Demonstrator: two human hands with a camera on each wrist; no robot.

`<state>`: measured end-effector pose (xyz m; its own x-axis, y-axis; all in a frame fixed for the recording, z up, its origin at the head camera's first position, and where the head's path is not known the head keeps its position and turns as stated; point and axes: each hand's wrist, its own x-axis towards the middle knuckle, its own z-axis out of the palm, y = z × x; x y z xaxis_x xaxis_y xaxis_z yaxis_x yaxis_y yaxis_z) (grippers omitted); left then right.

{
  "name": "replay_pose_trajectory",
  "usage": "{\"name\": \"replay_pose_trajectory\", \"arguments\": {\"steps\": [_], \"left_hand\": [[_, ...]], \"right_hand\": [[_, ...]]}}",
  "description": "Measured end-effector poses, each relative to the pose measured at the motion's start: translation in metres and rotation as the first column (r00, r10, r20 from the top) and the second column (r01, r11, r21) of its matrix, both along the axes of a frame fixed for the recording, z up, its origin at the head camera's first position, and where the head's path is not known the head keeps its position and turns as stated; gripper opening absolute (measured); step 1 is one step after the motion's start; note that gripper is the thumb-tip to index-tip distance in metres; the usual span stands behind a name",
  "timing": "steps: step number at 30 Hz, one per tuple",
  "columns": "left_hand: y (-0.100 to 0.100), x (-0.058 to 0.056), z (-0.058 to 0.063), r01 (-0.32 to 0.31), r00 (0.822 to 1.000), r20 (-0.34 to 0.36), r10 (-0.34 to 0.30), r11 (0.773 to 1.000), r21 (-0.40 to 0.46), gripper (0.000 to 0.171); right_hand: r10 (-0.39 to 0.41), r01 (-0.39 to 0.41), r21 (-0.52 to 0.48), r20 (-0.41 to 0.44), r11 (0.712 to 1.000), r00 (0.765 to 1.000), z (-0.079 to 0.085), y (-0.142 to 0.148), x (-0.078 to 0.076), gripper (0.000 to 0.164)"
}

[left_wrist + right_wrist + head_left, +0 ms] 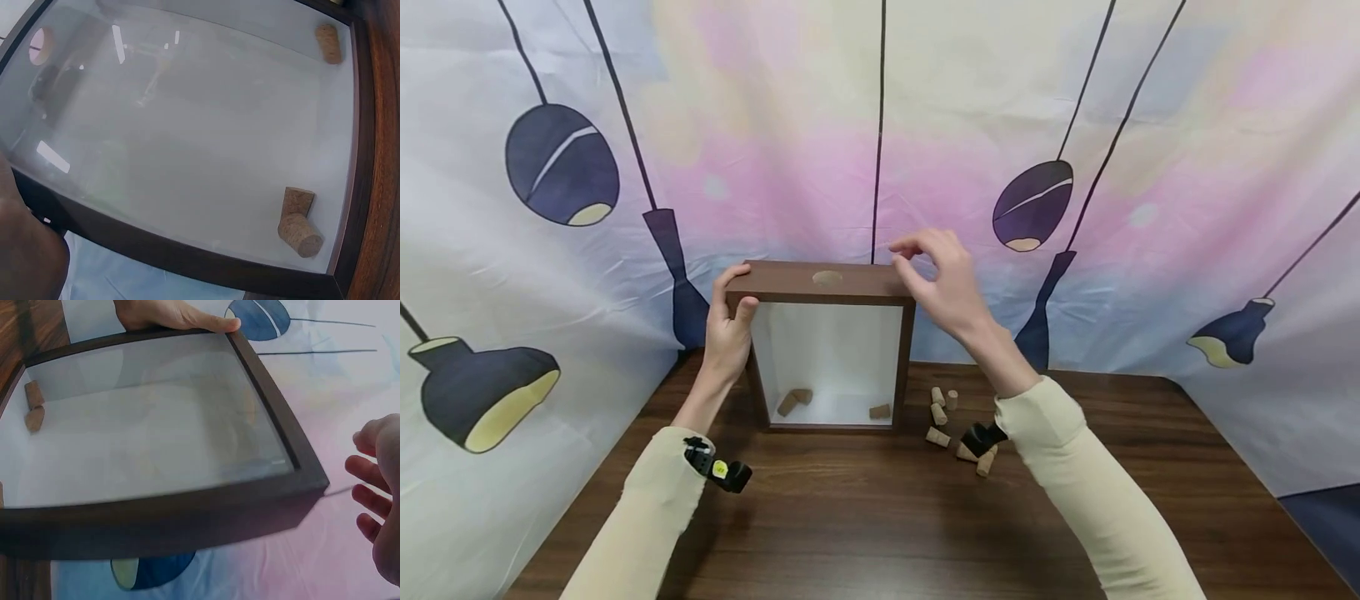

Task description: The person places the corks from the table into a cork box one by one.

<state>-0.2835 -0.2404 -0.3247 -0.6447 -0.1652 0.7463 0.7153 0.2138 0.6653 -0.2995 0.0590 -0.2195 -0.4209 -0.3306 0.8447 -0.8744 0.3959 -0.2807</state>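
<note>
A brown-framed shadow box (831,287) with a clear front stands upright on the table, a round hole (827,277) in its top. Inside, at the bottom, two corks (300,234) touch each other on the left and one cork (880,412) lies to the right. My left hand (728,333) grips the box's upper left corner, thumb at the front edge and fingers over the top. Near the upper right corner hovers my right hand (946,283), its fingers loosely bent and nothing visible between them; the right wrist view shows these fingers (370,500) apart from the frame.
Several loose corks (937,437) lie on the dark wooden table (850,517) to the right of the box, some partly behind the right wrist camera (983,438). A cloth backdrop (790,150) printed with hanging lamps rises behind the table.
</note>
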Motion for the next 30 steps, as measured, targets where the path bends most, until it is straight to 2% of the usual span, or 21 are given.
{"name": "replay_pose_trajectory", "arguments": {"steps": [5, 12, 17, 23, 30], "left_hand": [[-0.001, 0.009, 0.006, 0.043, 0.998, 0.040, -0.043, 0.999, 0.015, 0.068], [-0.009, -0.006, -0.005, 0.063, 0.997, 0.034, -0.063, 0.998, 0.019, 0.060], [-0.010, -0.010, -0.008, 0.077, 0.997, 0.005, -0.078, 0.995, 0.068, 0.058], [-0.007, -0.011, -0.008, 0.070, 0.998, -0.010, -0.070, 0.995, 0.076, 0.062], [0.003, 0.006, 0.007, 0.044, 0.999, 0.021, -0.044, 0.999, 0.013, 0.076]], "right_hand": [[-0.028, 0.028, -0.049, 0.010, 0.998, 1.000, -0.017, 0.021, -0.002, 0.012], [-0.054, 0.061, -0.103, 0.073, 0.993, 0.996, -0.047, 0.055, -0.004, 0.011], [-0.090, 0.092, -0.014, 0.138, 0.996, 0.986, -0.066, 0.074, -0.003, 0.014], [-0.134, 0.111, 0.125, 0.185, 0.986, 0.974, -0.083, 0.091, -0.002, 0.014], [-0.176, 0.112, 0.257, 0.243, 0.960, 0.954, -0.104, 0.111, -0.002, 0.014]]}}
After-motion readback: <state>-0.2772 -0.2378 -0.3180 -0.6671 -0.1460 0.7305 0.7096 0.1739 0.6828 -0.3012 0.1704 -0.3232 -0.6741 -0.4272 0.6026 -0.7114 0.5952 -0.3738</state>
